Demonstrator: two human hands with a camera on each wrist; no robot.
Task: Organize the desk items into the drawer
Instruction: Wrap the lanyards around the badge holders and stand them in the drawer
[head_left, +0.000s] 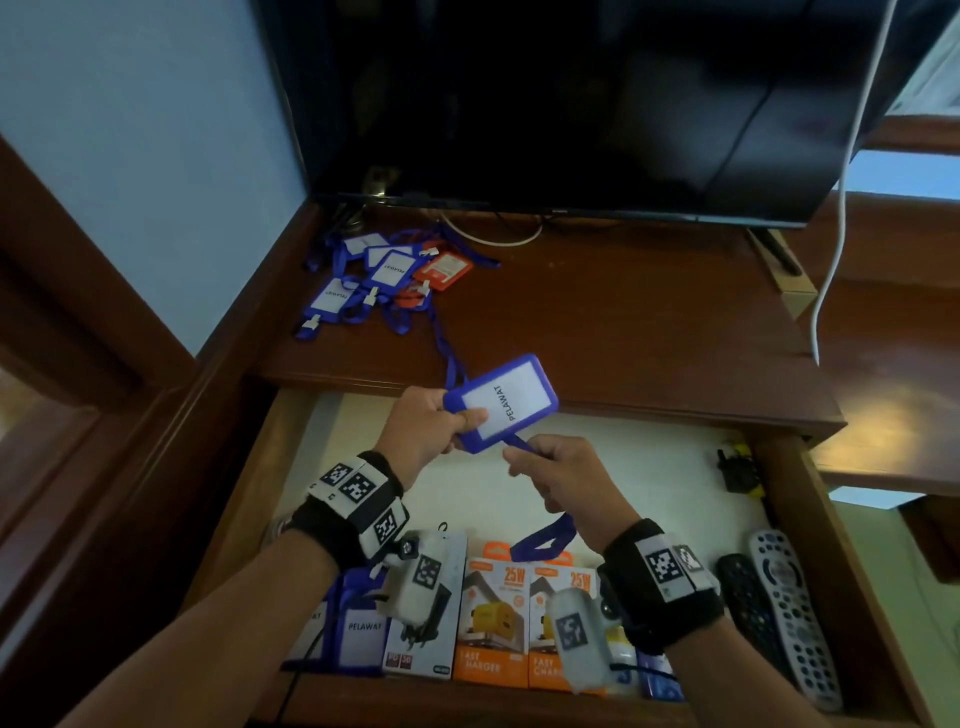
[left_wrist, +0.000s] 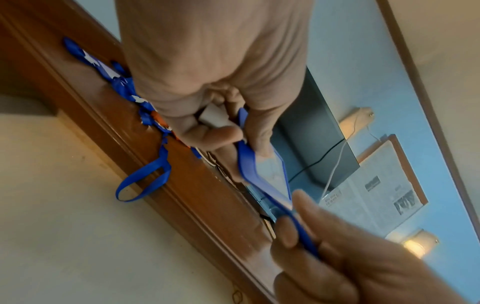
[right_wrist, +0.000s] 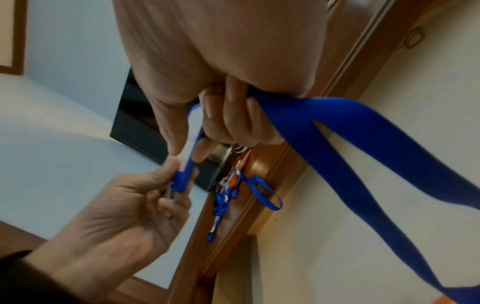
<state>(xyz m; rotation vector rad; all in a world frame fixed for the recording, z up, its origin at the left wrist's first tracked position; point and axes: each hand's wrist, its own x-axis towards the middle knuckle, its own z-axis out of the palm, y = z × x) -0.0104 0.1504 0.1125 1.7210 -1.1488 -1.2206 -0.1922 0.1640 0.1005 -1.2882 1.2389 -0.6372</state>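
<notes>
A blue badge holder (head_left: 501, 402) with a white card reading PELAWAT hangs over the open drawer (head_left: 675, 467). My left hand (head_left: 464, 423) grips its left end, thumb on the card face. Just below it, my right hand (head_left: 519, 460) pinches the blue lanyard strap (head_left: 545, 538), whose loop hangs down past the wrist. The left wrist view shows the badge holder (left_wrist: 249, 164) edge-on between both hands. The strap (right_wrist: 337, 127) passes through my curled right fingers in the right wrist view. A pile of blue and orange badges (head_left: 384, 275) lies on the desk top, back left.
Along the drawer's front lie two PELAWAT badges (head_left: 358, 631), charger boxes (head_left: 491, 623) and two remotes (head_left: 789, 608). A black-and-yellow plug (head_left: 737, 467) sits at its back right. A dark monitor (head_left: 571, 104) stands at the rear of the desk, with a white cable (head_left: 836, 218) hanging at the right.
</notes>
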